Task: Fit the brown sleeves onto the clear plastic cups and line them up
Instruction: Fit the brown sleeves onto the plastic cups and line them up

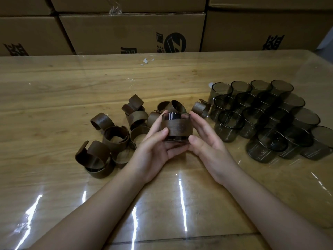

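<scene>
Head view, single moment. Both hands are raised just above the counter at centre, with one cup between them.

Left hand: fingers curl under and behind the cup, and the thumb presses on the front of the brown sleeve. Grip is firm, cup cradled in the palm side.

Right hand: fingers extended and only lightly bent, with the tips touching the right flank of the cup and sleeve. The thumb lies near the cup's base. It steadies rather than clasps.

Held cup: upright, rim toward the top. The sleeve wraps its middle band; a strip of clear smoky wall shows above the sleeve and a narrow strip below it.

To the left of the left hand and just beyond both hands is a loose pile of sleeves. These are open curled bands, some nested, some on edge, and several overlap. One separate sleeve lies beyond the right hand, touching the nearest bare cup.

To the right of the right hand is a group of bare cups. They are dark and translucent, standing upright in close diagonal rows, and none wears a sleeve.

Beyond the hands, at the far edge of the counter, is a wall of stacked cardboard boxes with black print. The counter has a glossy clear covering with light streaks near the forearms.
</scene>
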Motion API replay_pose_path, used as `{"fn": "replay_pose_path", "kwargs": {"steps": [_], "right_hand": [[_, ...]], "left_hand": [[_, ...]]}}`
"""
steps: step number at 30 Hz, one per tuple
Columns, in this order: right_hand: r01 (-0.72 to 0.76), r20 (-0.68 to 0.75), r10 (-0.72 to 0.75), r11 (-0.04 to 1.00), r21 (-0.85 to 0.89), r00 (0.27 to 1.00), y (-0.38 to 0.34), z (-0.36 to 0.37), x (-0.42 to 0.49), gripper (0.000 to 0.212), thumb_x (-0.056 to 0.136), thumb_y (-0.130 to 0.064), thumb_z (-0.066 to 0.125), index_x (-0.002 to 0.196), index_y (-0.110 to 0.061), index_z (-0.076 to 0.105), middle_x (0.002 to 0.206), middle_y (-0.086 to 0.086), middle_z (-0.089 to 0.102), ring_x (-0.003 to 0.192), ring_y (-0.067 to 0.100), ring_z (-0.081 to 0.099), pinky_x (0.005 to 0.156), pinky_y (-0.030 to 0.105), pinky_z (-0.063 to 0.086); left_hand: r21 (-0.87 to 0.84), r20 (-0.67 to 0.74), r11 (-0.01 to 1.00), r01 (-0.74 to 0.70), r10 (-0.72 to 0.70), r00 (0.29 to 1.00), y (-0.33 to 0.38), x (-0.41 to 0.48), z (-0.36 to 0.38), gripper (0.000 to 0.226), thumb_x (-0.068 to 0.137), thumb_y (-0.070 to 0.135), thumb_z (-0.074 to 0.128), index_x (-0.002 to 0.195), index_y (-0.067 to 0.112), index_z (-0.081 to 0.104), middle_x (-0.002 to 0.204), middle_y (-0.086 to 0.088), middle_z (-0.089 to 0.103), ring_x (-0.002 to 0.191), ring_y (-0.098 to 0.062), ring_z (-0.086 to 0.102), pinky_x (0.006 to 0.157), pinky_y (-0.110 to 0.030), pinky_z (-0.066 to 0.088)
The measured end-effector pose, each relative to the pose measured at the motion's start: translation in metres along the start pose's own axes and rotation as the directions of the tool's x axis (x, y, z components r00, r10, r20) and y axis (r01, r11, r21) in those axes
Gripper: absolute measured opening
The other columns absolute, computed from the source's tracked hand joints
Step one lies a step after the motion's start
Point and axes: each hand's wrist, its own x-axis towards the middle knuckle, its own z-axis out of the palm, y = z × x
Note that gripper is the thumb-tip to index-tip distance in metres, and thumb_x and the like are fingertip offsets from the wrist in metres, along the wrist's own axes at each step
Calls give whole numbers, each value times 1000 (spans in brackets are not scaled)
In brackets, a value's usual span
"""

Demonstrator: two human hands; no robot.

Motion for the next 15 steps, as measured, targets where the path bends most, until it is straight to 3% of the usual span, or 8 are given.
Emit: {"fn": "replay_pose_path", "kwargs": {"steps": [6,10,15], "right_hand": [[13,-4,-13,1000,-4,1000,1,-1,1,54,85,-19,56,136,-31,42,144,-7,45,136,15,40,110,53,36],[15,-17,-14,1000,5,1000,2,-1,1,50,87,-22,58,135,-30,44,145,-5,44,125,12,53,108,49,40],[50,-7,-50,999,15,999,3,-1,1,49,86,-21,55,133,-28,44,142,-5,44,115,5,58,102,38,47]], "left_hand": [[11,-32,1000,14,-14,999,1,-1,0,82,79,36,73,149,19,31,136,-17,54,115,-35,59,88,-40,52],[-20,-51,1000,-2,0,999,-1,-1,-1,73,79,36,74,143,35,39,138,-12,54,118,-37,58,86,-38,53],[-5,-73,1000,-31,30,997,-3,0,0,54,89,25,53,141,26,40,135,-14,56,115,-35,60,86,-38,54]]}}
